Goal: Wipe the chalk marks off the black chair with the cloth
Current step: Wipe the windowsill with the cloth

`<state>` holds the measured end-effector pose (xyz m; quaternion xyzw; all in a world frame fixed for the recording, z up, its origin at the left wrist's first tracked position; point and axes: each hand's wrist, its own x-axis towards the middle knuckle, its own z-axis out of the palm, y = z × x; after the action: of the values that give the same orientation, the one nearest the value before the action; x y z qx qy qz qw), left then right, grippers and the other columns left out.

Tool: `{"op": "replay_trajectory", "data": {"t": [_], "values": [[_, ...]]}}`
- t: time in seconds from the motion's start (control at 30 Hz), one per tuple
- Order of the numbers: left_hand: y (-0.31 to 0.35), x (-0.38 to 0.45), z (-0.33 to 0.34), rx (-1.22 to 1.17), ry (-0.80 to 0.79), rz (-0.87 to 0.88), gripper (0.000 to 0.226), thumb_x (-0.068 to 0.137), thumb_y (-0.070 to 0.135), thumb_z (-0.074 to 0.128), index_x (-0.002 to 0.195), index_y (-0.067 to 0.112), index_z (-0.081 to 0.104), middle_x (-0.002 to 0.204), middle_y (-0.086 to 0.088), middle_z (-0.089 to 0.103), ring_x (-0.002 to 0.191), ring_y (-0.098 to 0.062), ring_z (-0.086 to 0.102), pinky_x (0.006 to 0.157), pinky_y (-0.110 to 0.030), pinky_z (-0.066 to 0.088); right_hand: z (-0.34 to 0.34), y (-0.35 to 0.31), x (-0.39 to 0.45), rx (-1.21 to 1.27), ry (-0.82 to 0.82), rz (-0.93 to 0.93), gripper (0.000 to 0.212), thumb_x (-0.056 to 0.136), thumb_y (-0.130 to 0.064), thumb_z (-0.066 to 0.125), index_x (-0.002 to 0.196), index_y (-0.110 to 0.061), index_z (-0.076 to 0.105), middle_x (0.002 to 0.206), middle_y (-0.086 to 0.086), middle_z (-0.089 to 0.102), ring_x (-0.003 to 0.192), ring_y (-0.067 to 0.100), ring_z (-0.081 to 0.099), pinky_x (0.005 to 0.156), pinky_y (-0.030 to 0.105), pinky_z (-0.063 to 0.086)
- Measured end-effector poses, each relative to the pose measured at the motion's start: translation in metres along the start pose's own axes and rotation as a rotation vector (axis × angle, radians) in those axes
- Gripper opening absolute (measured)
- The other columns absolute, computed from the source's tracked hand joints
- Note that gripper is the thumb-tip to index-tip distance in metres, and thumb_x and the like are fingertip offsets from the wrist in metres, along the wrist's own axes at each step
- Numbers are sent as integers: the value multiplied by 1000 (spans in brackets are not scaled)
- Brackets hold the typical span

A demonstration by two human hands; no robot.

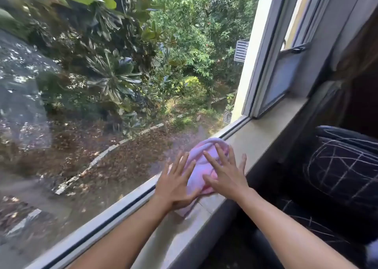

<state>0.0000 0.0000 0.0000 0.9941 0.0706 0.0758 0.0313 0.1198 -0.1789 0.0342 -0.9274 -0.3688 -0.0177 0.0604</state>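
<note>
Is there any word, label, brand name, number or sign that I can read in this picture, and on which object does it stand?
None: no readable text shows in this view.
Black chair with white chalk marks: only crossed lines, no letters or digits.
Pink and lilac cloth under the left hand and right hand on the pale stone window sill: no label or tag visible.

Two bare forearms come in from about 6 o'clock, no sleeves on either as far as the frame edge. The left hand (175, 183) and right hand (225, 175) wear no rings, watch or gloves (nails short and plain).
</note>
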Motion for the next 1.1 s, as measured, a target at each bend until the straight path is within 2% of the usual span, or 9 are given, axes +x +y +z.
{"op": "replay_trajectory", "data": {"t": [0.17,0.4,0.5,0.63,0.77,0.83,0.9,1.0,1.1], "values": [[0,21,33,-33,-94,6,91,98,76,25,167,22,1,172,-3,-18,160,-22,-20,129,-45,-11,35,6,30,30,-122,-23,84,92,-73,44,159,-63,-5,169,-11,-31,154,32,-37,116,77,-12],[-2,27,59,-26,-35,97,81,88,61,51,150,9,54,156,-12,53,148,-31,46,122,-45,26,59,10,38,199,-305,33,84,93,-68,56,164,-51,16,176,0,-15,158,35,-26,125,62,1],[2,29,52,-33,-39,145,81,76,58,55,144,14,59,147,-9,62,139,-35,57,116,-48,43,46,13,33,206,-280,-4,89,87,-61,70,163,-45,27,176,7,-2,161,37,3,125,52,20],[11,26,45,40,-81,167,88,67,64,57,149,34,49,151,-1,59,140,-48,51,117,-68,18,36,21,20,232,-266,21,78,83,-54,80,151,-35,48,169,13,18,149,35,39,110,41,43],[28,22,39,37,-237,142,93,69,69,57,156,53,30,165,0,39,140,-53,41,106,-76,31,26,37,-9,226,-231,73,67,89,-40,75,149,-34,44,149,7,38,112,36,64,80,35,49],[39,23,37,-16,-254,194,91,72,67,56,156,54,25,169,2,30,141,-49,40,107,-67,35,25,47,-30,187,-193,75,85,89,-37,72,160,-37,25,143,6,44,105,33,65,73,35,45],[47,23,40,-58,-256,315,93,70,62,61,157,51,29,170,0,31,136,-48,48,103,-65,44,27,57,-54,50,-193,78,107,84,-46,75,166,-36,6,146,11,43,116,36,59,82,40,47],[62,22,47,-65,-247,505,93,68,59,62,156,46,34,166,-3,39,121,-40,59,88,-55,56,36,70,-85,-168,-168,156,109,73,-56,81,159,-34,17,151,14,32,136,40,36,111,59,34],[88,21,44,26,-181,645,75,67,50,58,141,39,52,155,2,50,116,-30,60,81,-47,57,50,82,-109,-100,-154,253,73,87,-44,72,151,-28,39,166,14,17,152,45,17,121,71,14]]}}
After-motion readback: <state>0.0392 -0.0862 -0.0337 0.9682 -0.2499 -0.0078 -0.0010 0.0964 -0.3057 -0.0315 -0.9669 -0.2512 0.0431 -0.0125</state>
